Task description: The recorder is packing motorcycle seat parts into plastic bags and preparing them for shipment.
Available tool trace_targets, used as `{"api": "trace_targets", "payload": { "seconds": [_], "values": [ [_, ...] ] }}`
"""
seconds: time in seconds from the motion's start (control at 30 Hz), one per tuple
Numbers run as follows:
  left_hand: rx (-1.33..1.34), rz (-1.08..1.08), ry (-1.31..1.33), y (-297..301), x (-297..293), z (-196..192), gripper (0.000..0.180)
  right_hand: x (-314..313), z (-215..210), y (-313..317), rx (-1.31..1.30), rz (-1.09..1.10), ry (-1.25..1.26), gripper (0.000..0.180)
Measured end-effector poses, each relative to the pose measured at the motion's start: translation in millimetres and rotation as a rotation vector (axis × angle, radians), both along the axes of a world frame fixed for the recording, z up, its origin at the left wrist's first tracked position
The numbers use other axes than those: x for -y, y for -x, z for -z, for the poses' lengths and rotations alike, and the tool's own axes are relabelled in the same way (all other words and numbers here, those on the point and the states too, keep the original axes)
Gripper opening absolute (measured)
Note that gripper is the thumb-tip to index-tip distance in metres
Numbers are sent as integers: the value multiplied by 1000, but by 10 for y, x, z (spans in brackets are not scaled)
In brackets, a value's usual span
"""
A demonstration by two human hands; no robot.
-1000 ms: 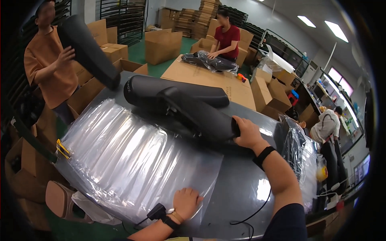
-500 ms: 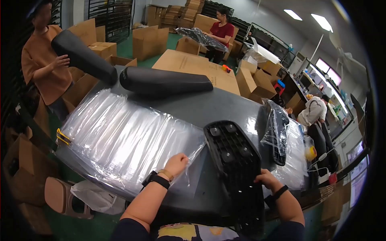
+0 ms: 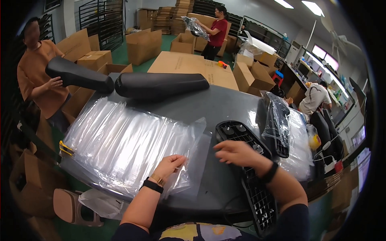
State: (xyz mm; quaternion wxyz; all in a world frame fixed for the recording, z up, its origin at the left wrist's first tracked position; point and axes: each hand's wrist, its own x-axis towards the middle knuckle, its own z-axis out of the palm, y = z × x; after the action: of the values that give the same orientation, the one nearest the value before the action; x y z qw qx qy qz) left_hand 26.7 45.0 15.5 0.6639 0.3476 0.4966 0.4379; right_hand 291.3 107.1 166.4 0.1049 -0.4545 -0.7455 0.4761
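On the grey tabletop, left hand pinches the top clear bag of the stack. Right hand, fingers loosely spread, rests on black ribbed panel.

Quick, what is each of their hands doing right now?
Left hand: pinching the top clear plastic bag of the stack.
Right hand: open, resting on the black ribbed plastic panel.

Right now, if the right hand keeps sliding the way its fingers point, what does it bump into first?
Probably the loose clear plastic bag beside the ribbed black plastic panel; the right hand points left toward it, though depth is hard to judge.
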Motion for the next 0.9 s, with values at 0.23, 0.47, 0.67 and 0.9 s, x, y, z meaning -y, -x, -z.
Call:
{"api": "trace_targets", "payload": {
  "seconds": [0.23, 0.47, 0.67, 0.9],
  "values": [
    [136, -13, 13, 102, 84, -32, 25, -216, 764, 1015, 61, 53, 301, 38],
    [1121, -815, -267, 1449, 287, -13, 16, -309, 920, 759, 484, -34, 135, 29],
    [241, -675, -401, 580, 316, -794, 22, -122, 182, 899, 20, -69, -813, 75],
    [-17, -380, -594, 8, 478, -864, 15, -504, 578, 1560, 47, -163, -1186, 44]
  ]
}}
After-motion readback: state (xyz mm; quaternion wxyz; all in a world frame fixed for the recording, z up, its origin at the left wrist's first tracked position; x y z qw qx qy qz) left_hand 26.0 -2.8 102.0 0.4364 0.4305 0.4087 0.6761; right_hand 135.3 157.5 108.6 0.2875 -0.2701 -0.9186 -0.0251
